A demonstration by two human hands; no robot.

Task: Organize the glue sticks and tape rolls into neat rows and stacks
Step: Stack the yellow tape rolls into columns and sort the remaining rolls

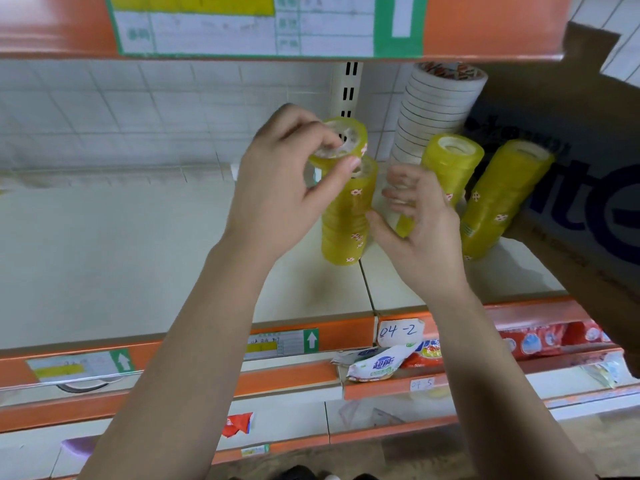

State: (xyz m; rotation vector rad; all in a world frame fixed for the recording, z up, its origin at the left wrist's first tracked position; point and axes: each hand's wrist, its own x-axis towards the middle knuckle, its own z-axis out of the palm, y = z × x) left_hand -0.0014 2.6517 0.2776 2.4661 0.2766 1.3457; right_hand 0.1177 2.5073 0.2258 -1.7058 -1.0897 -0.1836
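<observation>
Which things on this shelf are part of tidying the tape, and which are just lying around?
Job: roll in left hand; right hand gripping yellow tape; three yellow stacks; white stack.
Lying about: cardboard box; packets on lower shelf; shelf labels.

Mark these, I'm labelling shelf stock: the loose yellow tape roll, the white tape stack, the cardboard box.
loose yellow tape roll (356,133): head view, its yellow rim
white tape stack (436,109): head view, its side
cardboard box (561,147): head view, printed side
</observation>
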